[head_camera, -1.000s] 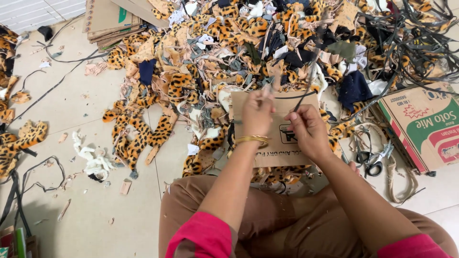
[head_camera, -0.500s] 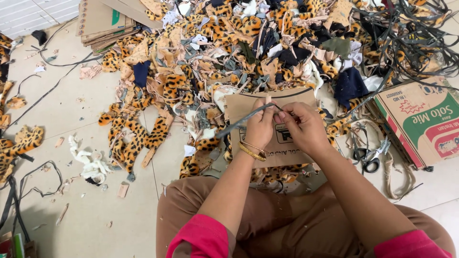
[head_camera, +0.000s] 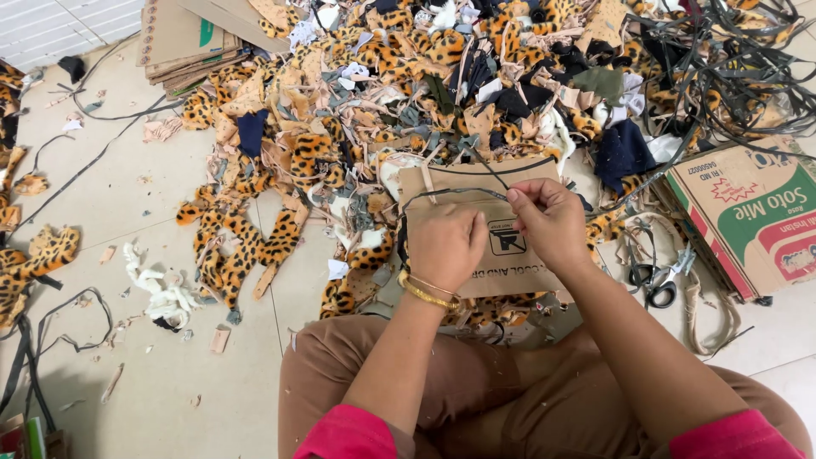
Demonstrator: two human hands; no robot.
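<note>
Head view: left hand and right hand each pinch a thin dark strap over a brown cardboard piece. Scissors lie right of the cardboard piece, on the floor.

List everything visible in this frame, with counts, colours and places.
Flat brown cardboard piece: one, under the hands.
Thin dark cord: one, pinched between both hands.
Leopard-print fabric scraps: many, orange-black, heaped across the tiled floor.
Scissors: one pair, dark handles, right of the hands.
Printed cardboard box: one, green-red-brown, far right.
Stacked flat cardboard: several, brown, top left.
Gold bangle: left wrist.
Left hand, right hand: gripping the cord.
</note>
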